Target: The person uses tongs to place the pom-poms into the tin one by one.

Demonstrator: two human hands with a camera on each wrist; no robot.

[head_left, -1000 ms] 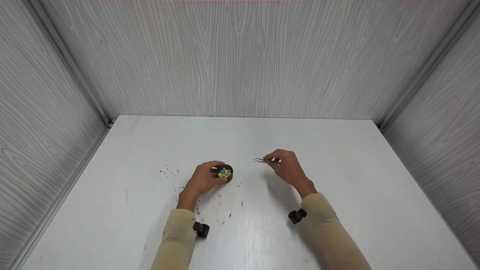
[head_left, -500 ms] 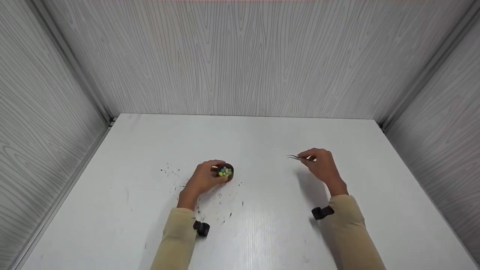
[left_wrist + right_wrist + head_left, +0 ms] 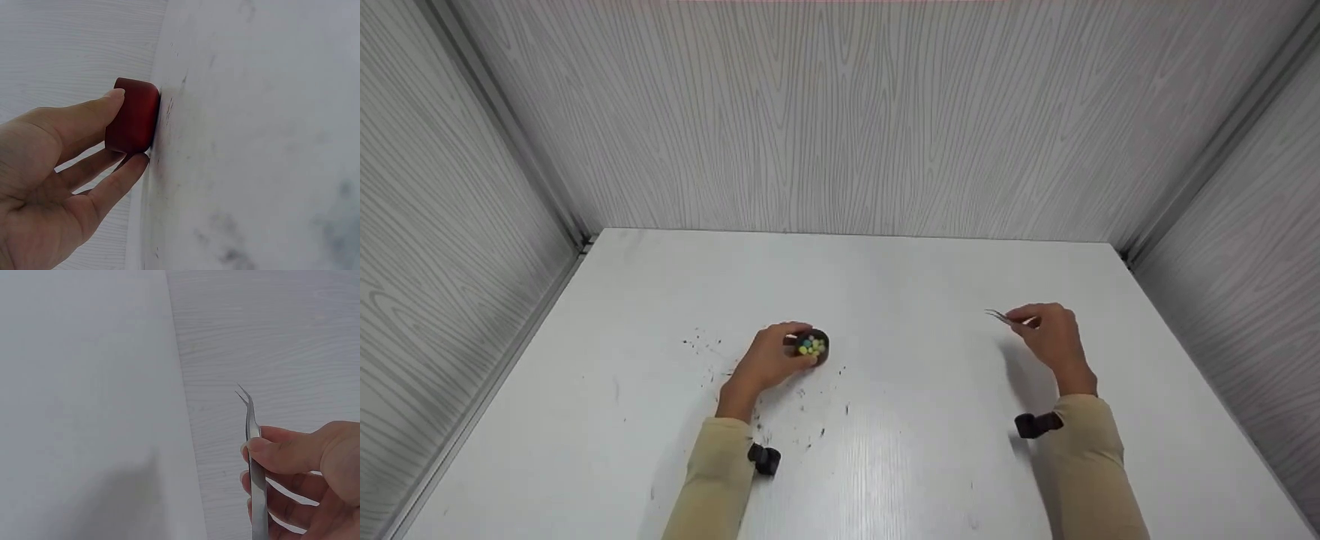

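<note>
My left hand [image 3: 769, 360] grips a small round cup [image 3: 135, 115] between thumb and fingers, its outside dark red in the left wrist view. Several small balls [image 3: 812, 346], yellow, green and blue, lie inside it. The cup appears to stand on the white table, left of the middle. Over the table's right part, my right hand [image 3: 1054, 341] pinches a pair of metal tweezers [image 3: 257, 478]. Their bent tips point away from the hand, slightly apart, with nothing visible between them.
Dark specks and smudges [image 3: 802, 420] mark the white table [image 3: 915, 465] around the left hand. Grey wood-grain panels [image 3: 840, 112] enclose the table at the back and both sides. A small black camera sits on each wrist.
My right hand has moved to the right with the tweezers, away from the cup. The left hand and the cup have stayed in place.
</note>
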